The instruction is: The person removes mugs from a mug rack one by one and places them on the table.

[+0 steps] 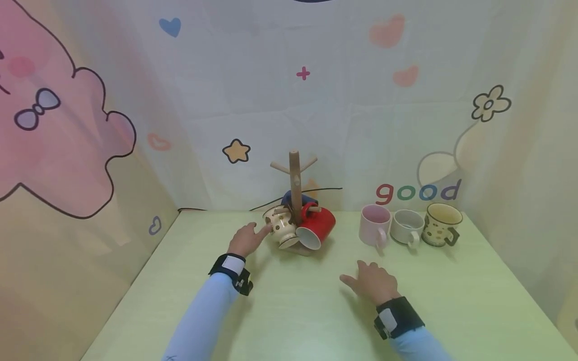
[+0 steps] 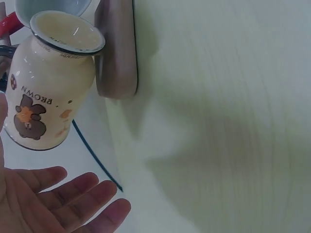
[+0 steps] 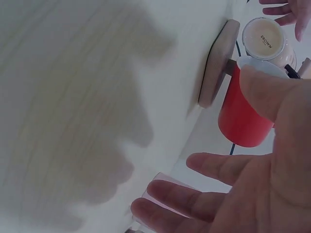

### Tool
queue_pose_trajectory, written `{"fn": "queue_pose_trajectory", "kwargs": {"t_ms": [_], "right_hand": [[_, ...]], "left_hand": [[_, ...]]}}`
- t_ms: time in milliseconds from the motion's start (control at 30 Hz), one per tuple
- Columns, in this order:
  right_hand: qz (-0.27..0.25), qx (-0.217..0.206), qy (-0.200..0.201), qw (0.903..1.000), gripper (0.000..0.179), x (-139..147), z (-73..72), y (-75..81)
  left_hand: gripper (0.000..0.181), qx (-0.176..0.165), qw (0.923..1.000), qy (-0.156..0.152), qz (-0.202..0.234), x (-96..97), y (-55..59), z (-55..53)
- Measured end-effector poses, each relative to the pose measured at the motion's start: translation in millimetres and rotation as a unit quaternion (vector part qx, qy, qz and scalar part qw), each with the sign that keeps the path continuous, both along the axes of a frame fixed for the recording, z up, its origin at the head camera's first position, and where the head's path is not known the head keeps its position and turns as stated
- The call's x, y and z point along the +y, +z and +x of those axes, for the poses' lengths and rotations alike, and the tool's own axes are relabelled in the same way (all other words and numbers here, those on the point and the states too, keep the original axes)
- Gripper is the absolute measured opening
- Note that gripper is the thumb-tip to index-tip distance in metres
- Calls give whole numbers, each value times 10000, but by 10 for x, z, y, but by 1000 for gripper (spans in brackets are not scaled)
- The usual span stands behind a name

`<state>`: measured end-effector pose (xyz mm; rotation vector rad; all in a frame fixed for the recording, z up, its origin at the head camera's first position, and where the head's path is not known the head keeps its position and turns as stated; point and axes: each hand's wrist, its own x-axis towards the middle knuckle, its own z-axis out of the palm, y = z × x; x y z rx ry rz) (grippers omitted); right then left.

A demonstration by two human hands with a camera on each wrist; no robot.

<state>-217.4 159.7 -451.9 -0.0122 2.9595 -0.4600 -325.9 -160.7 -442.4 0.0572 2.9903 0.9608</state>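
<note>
On a wooden mug tree (image 1: 295, 185) at the back hang a cream mug with a bear print (image 2: 46, 92) and a red mug (image 1: 319, 223). A dark blue mug (image 1: 289, 197) shows partly behind the post. My left hand (image 1: 247, 239) is right beside the cream mug, its fingers spread and holding nothing. In the left wrist view its fingertips lie below the mug's body. My right hand (image 1: 374, 282) hovers over the table in front of the upright mugs, fingers apart, nothing in its grasp.
Along the back right of the table (image 1: 289, 311) stand a pink mug (image 1: 374, 225), a small white cup (image 1: 405, 228) and a cream spotted mug (image 1: 440, 225). A printed cloth (image 1: 271, 90) hangs right behind them. The tree's upper pegs (image 1: 309, 163) carry nothing.
</note>
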Motion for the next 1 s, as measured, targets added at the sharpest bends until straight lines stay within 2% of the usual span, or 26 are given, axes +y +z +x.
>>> {"fn": "queue_pose_trajectory", "kwargs": {"t_ms": [167, 400, 533, 667, 800, 1000], "right_hand": [[69, -41, 11, 10000, 73, -13, 14, -18], [152, -125, 224, 9996, 71, -6, 7, -48], [159, -177, 347, 9991, 66, 3, 20, -21], [136, -177, 419, 9989, 64, 1, 42, 0], [144, -116, 396, 9990, 63, -2, 49, -3], [137, -32, 305, 9994, 63, 14, 47, -27]], "left_hand": [[85, -244, 9992, 54, 298, 64, -67, -25], [85, -530, 9962, 43, 691, 166, -55, -48], [88, -600, 9943, 0, 879, 214, -50, -96], [89, -531, 9936, -51, 992, 239, -100, -176], [87, -482, 9922, -83, 1149, 257, -136, -239], [87, -627, 9889, -12, 1348, 287, -146, -286]]}}
